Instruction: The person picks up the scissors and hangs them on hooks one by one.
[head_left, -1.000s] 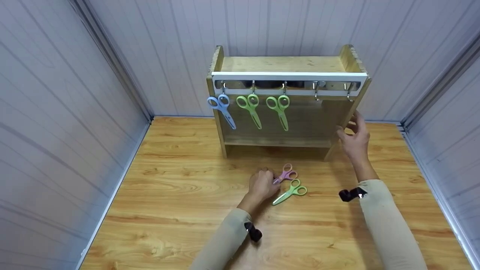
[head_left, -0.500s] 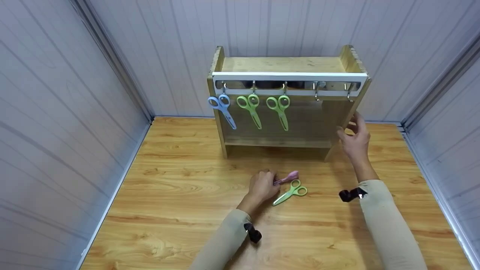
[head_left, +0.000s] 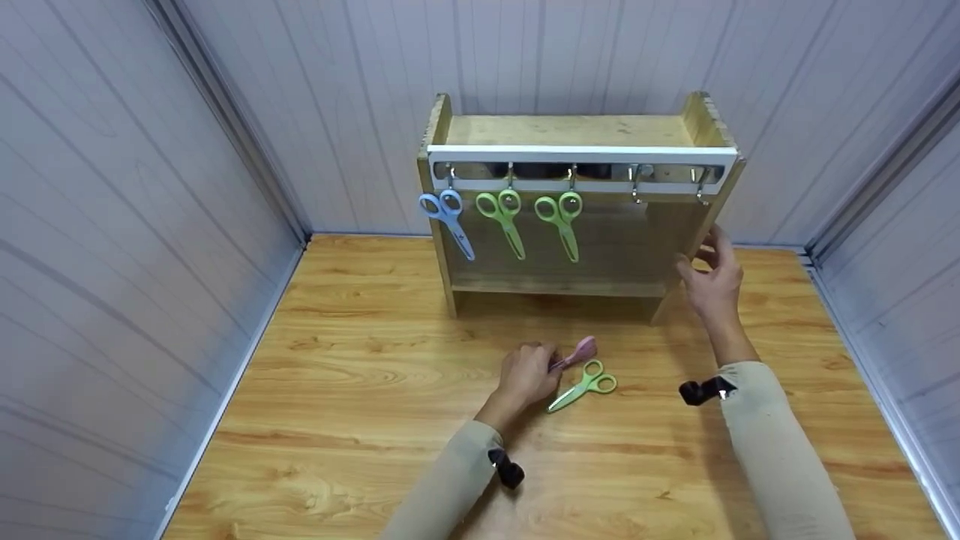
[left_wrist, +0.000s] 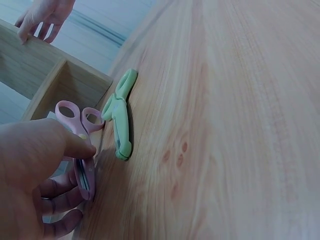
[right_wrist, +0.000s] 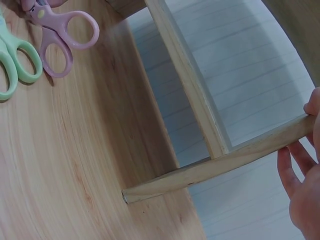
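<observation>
My left hand (head_left: 527,373) pinches pink scissors (left_wrist: 82,125) by the blades between thumb and fingers, with the two handle loops pointing away from the palm. Just beside them, green scissors (head_left: 583,385) lie flat on the wooden table. My right hand (head_left: 712,281) grips the right side board of a wooden rack (head_left: 559,286), thumb on the front edge and fingers behind. Along the rack's front runs a white rail with metal hooks (head_left: 636,184). Blue scissors (head_left: 450,221) hang at its left end, then green scissors (head_left: 504,220) and another green pair (head_left: 561,223). Two hooks on the right carry nothing.
The rack stands at the back of the wood-grain table (head_left: 337,420), close to the panelled back wall (head_left: 570,52). Panelled walls also rise at the left (head_left: 135,225) and right. Black wrist cameras (head_left: 703,391) sit on both sleeves.
The pink scissors have turned from lying flat to edge-on in the head view, held in my left hand. My right hand keeps its place on the rack.
</observation>
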